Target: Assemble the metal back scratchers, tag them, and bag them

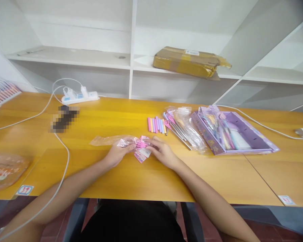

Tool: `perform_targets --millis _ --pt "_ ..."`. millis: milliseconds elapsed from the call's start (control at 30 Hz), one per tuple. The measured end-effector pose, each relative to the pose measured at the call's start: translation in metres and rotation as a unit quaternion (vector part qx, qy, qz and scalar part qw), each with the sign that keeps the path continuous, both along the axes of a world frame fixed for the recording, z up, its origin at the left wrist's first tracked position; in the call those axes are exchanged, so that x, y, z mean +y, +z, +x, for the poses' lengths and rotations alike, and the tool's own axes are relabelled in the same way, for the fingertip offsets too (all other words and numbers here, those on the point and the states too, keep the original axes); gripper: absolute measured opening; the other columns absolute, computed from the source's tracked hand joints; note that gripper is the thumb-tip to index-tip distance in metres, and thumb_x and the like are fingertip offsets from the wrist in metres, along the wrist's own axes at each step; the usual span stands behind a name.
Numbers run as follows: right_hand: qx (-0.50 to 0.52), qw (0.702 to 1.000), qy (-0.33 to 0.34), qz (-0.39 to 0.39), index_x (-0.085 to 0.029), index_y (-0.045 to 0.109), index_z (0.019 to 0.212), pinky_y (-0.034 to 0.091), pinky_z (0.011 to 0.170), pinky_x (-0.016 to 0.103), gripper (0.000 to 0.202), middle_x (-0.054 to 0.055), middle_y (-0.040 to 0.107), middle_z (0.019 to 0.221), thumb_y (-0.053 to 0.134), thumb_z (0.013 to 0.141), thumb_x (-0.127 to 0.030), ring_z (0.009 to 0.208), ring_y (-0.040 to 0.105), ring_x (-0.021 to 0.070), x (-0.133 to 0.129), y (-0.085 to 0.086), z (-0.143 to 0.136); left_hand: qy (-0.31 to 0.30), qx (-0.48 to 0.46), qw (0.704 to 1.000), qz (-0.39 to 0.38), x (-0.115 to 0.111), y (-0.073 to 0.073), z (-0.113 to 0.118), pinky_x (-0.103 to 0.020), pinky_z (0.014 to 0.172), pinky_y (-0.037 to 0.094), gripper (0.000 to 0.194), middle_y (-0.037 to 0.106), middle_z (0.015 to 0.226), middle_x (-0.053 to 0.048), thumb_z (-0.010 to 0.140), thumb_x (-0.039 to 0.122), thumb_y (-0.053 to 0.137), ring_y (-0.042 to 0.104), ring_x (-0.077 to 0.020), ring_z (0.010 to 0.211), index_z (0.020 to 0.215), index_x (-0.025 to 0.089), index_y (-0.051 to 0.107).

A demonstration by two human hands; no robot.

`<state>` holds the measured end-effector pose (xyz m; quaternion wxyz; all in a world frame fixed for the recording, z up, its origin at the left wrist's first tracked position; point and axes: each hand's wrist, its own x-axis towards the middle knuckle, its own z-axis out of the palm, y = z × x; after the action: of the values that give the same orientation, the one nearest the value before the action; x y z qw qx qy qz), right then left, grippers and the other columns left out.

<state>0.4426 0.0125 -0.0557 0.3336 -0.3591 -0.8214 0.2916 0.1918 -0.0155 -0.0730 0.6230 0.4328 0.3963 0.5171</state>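
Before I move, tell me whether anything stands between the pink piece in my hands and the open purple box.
Yes: going straight right from the pink piece to the purple box, your right hand comes first, then the metal rods and clear wrappers beside the box. The pastel sticks lie farther back.

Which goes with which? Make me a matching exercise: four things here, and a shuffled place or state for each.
Things
1. Taped cardboard box
2. Power strip
3. Row of pastel sticks
4. Pink hand-shaped piece

Places or states
A. On the table, beside metal rods
B. At the fingertips of the left hand and right hand
C. Up on the white shelf
D. With white plugs in it

Right pairs: 1-C, 2-D, 3-A, 4-B
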Motion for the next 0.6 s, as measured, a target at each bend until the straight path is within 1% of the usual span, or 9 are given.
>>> perform_targets --millis 67,167,233,267,333,367,433,500,600 --pt "0.022 0.999 -0.013 -0.048 -0.023 0.068 0.139 0.051 0.073 0.031 0.044 0.000 0.057 0.082 0.067 0.100 -0.043 0.073 0.055 0.0161 0.000 -0.001 -0.002 -0.008 0.014 1.000 0.002 0.000 0.001 -0.001 -0.043 0.097 0.057 0.036 0.077 0.108 -0.009 0.078 0.035 0.089 0.073 -0.0266 0.105 0.106 0.018 0.074" --pt "0.047 0.992 -0.024 -0.119 -0.023 0.064 0.143 0.049 0.068 0.027 0.057 -0.003 0.058 0.079 0.076 0.092 -0.045 0.069 0.053 0.0140 -0.003 -0.003 -0.006 -0.059 0.053 0.997 0.009 -0.003 0.005 0.000 -0.041 0.094 0.057 0.035 0.078 0.108 -0.010 0.079 0.035 0.088 0.073 -0.0270 0.102 0.108 0.019 0.076" --pt "0.052 0.989 -0.019 -0.136 -0.022 0.061 0.145 0.048 0.067 0.026 0.063 -0.004 0.059 0.078 0.079 0.089 -0.045 0.068 0.053 0.0134 -0.006 -0.003 -0.009 -0.088 0.089 0.992 0.019 -0.006 0.007 0.002 -0.039 0.092 0.057 0.033 0.079 0.105 -0.009 0.079 0.034 0.089 0.074 -0.0272 0.098 0.106 0.019 0.078" --pt "0.051 0.989 -0.015 -0.136 -0.022 0.060 0.146 0.048 0.066 0.026 0.065 -0.004 0.059 0.077 0.079 0.088 -0.046 0.068 0.054 0.0132 -0.007 -0.003 -0.011 -0.090 0.107 0.990 0.025 -0.007 0.008 0.003 -0.039 0.092 0.057 0.032 0.080 0.103 -0.009 0.078 0.034 0.089 0.074 -0.0270 0.096 0.105 0.019 0.079" --pt "0.042 0.991 -0.012 -0.123 -0.021 0.058 0.146 0.047 0.065 0.026 0.065 -0.004 0.060 0.077 0.078 0.090 -0.046 0.067 0.055 0.0133 -0.009 -0.001 -0.011 -0.066 0.117 0.990 0.030 -0.008 0.009 0.005 -0.039 0.092 0.057 0.031 0.080 0.102 -0.008 0.078 0.034 0.090 0.073 -0.0268 0.096 0.103 0.019 0.080" --pt "0.033 0.993 -0.012 -0.116 -0.020 0.058 0.146 0.048 0.066 0.026 0.063 -0.003 0.062 0.079 0.075 0.092 -0.046 0.068 0.057 0.0136 -0.009 0.001 -0.010 -0.042 0.100 0.994 0.028 -0.007 0.010 0.005 -0.039 0.093 0.057 0.031 0.080 0.103 -0.008 0.078 0.035 0.089 0.073 -0.0268 0.097 0.103 0.018 0.080" --pt "0.011 0.993 -0.013 -0.114 -0.020 0.061 0.141 0.048 0.067 0.027 0.052 0.000 0.067 0.084 0.067 0.098 -0.048 0.071 0.059 0.0145 -0.007 0.004 -0.004 0.008 0.032 0.999 0.019 -0.002 0.014 0.003 -0.041 0.094 0.059 0.031 0.080 0.105 -0.009 0.081 0.038 0.087 0.074 -0.0266 0.099 0.102 0.017 0.079" --pt "-0.002 0.992 -0.016 -0.126 -0.020 0.068 0.128 0.048 0.066 0.027 0.040 0.002 0.070 0.086 0.059 0.102 -0.050 0.071 0.060 0.0151 -0.004 0.007 0.004 0.058 -0.039 0.998 0.011 0.005 0.019 -0.002 -0.041 0.095 0.059 0.029 0.080 0.103 -0.009 0.081 0.039 0.087 0.075 -0.0254 0.099 0.096 0.016 0.078" --pt "0.009 0.989 -0.009 -0.149 -0.020 0.073 0.109 0.049 0.067 0.028 0.036 0.003 0.074 0.089 0.056 0.104 -0.051 0.073 0.062 0.0166 0.003 0.007 0.014 0.107 -0.095 0.990 0.001 0.015 0.026 -0.011 -0.038 0.095 0.060 0.027 0.081 0.097 -0.007 0.078 0.037 0.090 0.076 -0.0224 0.096 0.090 0.016 0.078"
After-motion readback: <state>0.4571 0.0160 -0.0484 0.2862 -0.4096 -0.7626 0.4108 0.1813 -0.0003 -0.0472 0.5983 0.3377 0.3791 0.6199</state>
